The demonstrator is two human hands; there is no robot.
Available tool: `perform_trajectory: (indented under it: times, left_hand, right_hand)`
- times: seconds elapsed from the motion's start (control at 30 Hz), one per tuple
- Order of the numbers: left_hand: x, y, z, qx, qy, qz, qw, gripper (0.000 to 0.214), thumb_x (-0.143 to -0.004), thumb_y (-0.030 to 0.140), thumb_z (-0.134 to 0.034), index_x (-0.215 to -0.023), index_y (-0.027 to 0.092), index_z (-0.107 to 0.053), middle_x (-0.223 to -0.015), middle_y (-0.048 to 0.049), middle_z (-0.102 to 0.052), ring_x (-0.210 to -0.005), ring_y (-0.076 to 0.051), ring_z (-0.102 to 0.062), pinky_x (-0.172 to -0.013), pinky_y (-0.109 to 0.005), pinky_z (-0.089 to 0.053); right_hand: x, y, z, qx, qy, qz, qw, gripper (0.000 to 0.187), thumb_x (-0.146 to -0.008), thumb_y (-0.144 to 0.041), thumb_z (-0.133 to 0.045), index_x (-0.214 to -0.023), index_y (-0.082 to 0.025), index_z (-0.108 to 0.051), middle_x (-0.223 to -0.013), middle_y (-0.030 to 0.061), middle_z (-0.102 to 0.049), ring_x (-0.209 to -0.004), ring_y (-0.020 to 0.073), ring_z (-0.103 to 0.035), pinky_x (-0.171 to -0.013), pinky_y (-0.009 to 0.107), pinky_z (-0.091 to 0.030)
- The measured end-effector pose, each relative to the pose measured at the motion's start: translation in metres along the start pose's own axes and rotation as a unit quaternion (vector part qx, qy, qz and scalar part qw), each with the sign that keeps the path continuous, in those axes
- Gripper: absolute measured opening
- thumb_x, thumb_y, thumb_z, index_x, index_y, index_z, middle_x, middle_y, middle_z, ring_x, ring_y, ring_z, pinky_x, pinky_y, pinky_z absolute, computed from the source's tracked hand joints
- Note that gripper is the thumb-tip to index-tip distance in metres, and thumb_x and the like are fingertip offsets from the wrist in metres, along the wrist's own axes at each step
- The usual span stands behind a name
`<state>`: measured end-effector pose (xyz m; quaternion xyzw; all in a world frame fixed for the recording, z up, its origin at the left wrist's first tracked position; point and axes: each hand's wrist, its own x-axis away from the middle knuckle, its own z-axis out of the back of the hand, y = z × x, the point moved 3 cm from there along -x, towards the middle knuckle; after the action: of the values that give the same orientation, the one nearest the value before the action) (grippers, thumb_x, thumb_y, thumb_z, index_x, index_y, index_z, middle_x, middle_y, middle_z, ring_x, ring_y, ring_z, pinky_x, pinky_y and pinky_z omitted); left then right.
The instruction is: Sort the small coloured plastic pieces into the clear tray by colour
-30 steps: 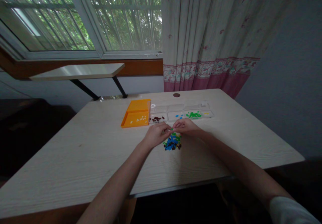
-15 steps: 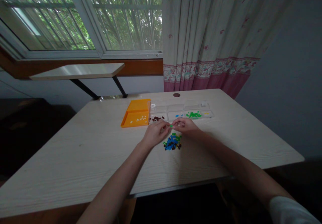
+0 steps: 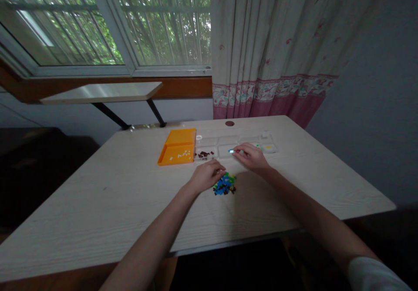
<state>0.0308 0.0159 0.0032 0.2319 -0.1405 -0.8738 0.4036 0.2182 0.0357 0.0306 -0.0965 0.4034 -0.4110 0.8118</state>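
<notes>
A small heap of blue, green and dark pieces [image 3: 224, 185] lies on the pale wooden table [image 3: 114, 204]. My left hand [image 3: 207, 174] rests curled at the heap's left edge, fingers closed; what they hold is hidden. My right hand [image 3: 251, 155] reaches over the clear compartment tray [image 3: 225, 145], covering its green compartment, fingers pinched with a small blue piece [image 3: 230, 151] at their tips. Brown pieces [image 3: 204, 154] sit in the tray's left compartment, a yellow one [image 3: 268, 147] at its right end.
An orange tray [image 3: 178, 147] with a few light pieces lies left of the clear tray. A round cable hole [image 3: 229, 123] is near the table's far edge. Beyond stand a window, a curtain [image 3: 271, 42] and a folding shelf [image 3: 101, 93].
My right hand has moved away from the left hand, up and right over the clear tray. The left hand dropped slightly toward the heap.
</notes>
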Motion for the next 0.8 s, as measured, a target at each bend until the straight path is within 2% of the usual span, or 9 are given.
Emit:
perform_trajectory:
  times: [0.2, 0.5, 0.63, 0.8]
  left_hand:
    - [0.000, 0.002, -0.003, 0.001, -0.039, -0.008, 0.999, 0.020, -0.083, 0.027, -0.050, -0.092, 0.021, -0.068, -0.088, -0.0043, -0.063, -0.080, -0.014, -0.058, -0.072, -0.023, -0.045]
    - [-0.003, 0.001, -0.003, 0.040, -0.044, 0.015, 0.998, 0.015, -0.078, 0.022, -0.053, -0.083, 0.018, -0.067, -0.082, -0.0036, -0.064, -0.076, -0.014, -0.057, -0.070, -0.022, -0.044]
    - [-0.002, -0.002, -0.005, 0.072, -0.027, 0.027, 0.997, 0.018, -0.079, 0.023, -0.050, -0.083, 0.016, -0.066, -0.081, -0.0045, -0.064, -0.073, -0.013, -0.057, -0.065, -0.021, -0.042]
    - [-0.002, -0.005, -0.005, 0.147, 0.014, 0.084, 0.985, 0.023, -0.080, 0.028, -0.049, -0.084, 0.013, -0.066, -0.068, -0.0022, -0.062, -0.056, -0.010, -0.050, -0.052, -0.019, -0.036]
  right_hand:
    - [-0.002, 0.003, 0.015, 0.017, 0.058, -0.025, 0.998, 0.027, -0.083, -0.041, -0.050, -0.092, -0.020, -0.065, -0.083, 0.0061, -0.062, -0.055, 0.0114, -0.044, -0.061, 0.026, -0.041]
    - [-0.004, 0.002, 0.027, 0.033, 0.073, 0.002, 0.997, 0.026, -0.084, -0.038, -0.049, -0.090, -0.018, -0.065, -0.081, 0.0060, -0.061, -0.058, 0.0116, -0.046, -0.060, 0.025, -0.039]
    - [-0.008, 0.022, 0.041, 0.090, 0.063, 0.008, 0.994, 0.024, -0.083, -0.035, -0.051, -0.091, -0.017, -0.064, -0.077, 0.0042, -0.060, -0.057, 0.0112, -0.047, -0.059, 0.024, -0.038]
    - [-0.008, 0.058, 0.043, 0.173, 0.002, -0.072, 0.982, 0.019, -0.080, -0.031, -0.053, -0.089, -0.019, -0.065, -0.075, 0.0023, -0.061, -0.062, 0.0126, -0.052, -0.062, 0.024, -0.037]
